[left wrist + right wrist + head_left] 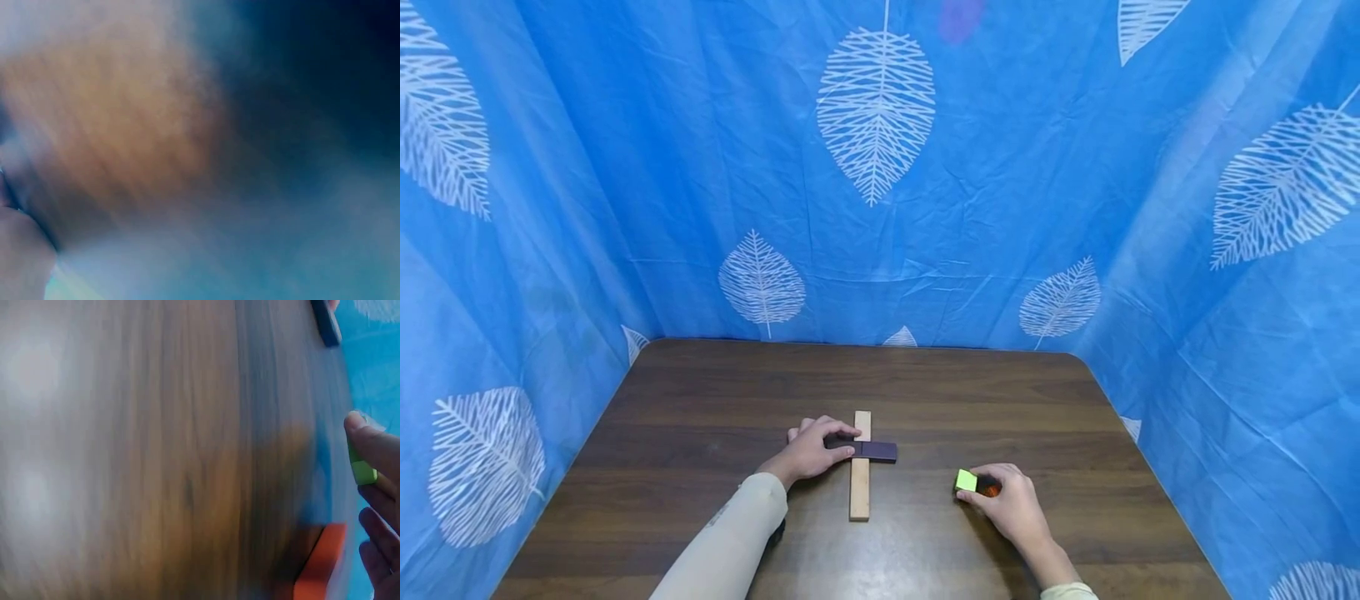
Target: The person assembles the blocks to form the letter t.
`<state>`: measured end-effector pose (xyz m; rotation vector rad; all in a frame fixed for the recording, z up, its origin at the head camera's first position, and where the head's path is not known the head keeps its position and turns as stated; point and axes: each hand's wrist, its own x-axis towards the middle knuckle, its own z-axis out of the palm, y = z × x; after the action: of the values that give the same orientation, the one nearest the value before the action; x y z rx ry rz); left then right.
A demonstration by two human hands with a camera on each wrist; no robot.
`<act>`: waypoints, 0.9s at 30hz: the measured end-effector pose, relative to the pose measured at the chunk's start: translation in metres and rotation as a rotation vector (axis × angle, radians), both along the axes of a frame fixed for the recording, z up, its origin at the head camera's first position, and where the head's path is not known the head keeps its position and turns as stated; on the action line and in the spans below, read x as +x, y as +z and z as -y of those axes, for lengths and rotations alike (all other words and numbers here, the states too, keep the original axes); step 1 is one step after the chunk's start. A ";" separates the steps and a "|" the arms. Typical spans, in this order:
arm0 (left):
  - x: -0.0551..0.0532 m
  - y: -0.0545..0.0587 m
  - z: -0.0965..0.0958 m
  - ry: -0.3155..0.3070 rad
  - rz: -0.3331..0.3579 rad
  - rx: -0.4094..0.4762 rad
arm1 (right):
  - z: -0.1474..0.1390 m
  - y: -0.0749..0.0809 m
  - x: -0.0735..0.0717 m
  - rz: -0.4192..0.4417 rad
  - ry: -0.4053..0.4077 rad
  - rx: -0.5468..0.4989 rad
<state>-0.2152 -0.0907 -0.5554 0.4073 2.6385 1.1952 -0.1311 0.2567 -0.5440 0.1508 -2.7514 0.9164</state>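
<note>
A dark purple bar (878, 452) lies crosswise over a light wooden strip (860, 490) on the table; a faint seam shows in the bar. My left hand (808, 452) pinches the bar's left part, thumb on the near side and index finger on the far side. To the right, my right hand (1013, 500) holds a small bright green block (966, 481) between thumb and fingers. An orange piece (320, 565) is below that hand in the right wrist view; whether it touches the hand I cannot tell. The left wrist view is badly blurred.
The brown wood-grain table (737, 375) has rounded far corners. Blue curtains (880, 250) with white leaf prints stand behind it and along both sides. Light glares off the table's near middle.
</note>
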 end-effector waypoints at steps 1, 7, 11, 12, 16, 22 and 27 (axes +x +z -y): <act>0.000 0.000 0.000 0.001 0.000 -0.001 | 0.005 0.000 0.002 -0.023 0.012 -0.012; 0.001 0.001 0.003 0.001 -0.003 0.002 | 0.044 0.001 0.019 -0.051 0.075 -0.075; 0.002 0.001 0.006 0.001 -0.003 -0.011 | 0.071 -0.001 0.029 -0.010 0.091 -0.131; 0.002 0.001 0.006 0.000 -0.007 -0.011 | 0.077 -0.001 0.031 -0.004 0.100 -0.150; 0.000 0.000 0.004 -0.003 -0.026 -0.010 | 0.098 -0.004 0.036 0.026 0.151 -0.214; -0.001 0.000 0.000 0.005 -0.017 -0.010 | 0.123 -0.011 0.043 0.093 0.205 -0.217; -0.001 -0.001 -0.001 0.011 -0.018 -0.019 | 0.134 -0.017 0.047 0.062 0.212 -0.151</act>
<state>-0.2158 -0.0893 -0.5560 0.4024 2.6689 1.1736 -0.0837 0.1226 -0.5611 0.3990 -2.7467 1.1978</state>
